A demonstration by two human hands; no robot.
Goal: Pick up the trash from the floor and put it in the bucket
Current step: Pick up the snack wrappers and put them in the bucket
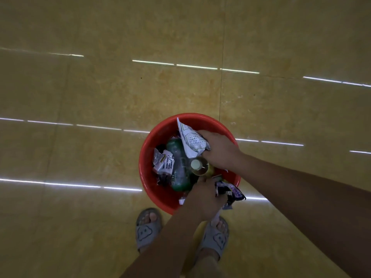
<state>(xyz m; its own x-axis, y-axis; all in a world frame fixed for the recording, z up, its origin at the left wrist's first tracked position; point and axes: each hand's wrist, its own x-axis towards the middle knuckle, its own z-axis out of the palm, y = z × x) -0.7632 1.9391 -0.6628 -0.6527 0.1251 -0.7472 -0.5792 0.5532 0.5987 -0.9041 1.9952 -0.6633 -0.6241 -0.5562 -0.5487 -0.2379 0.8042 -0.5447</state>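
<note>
R hand point(218, 151): white wrapper point(192, 141) | L hand point(205, 197): purple wrapper point(233, 192) | over bucket point(149, 149)

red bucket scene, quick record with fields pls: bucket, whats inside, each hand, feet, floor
bucket: red bucket, standing on the yellow tiled floor just ahead of the feet
inside: green plastic bottle, printed wrapper, white-capped bottle with cap up
right hand: grips a white wrapper over the bucket
left hand: grips a purple wrapper at the near rim
feet: grey cloud-face slippers
floor trash: none in view
</note>
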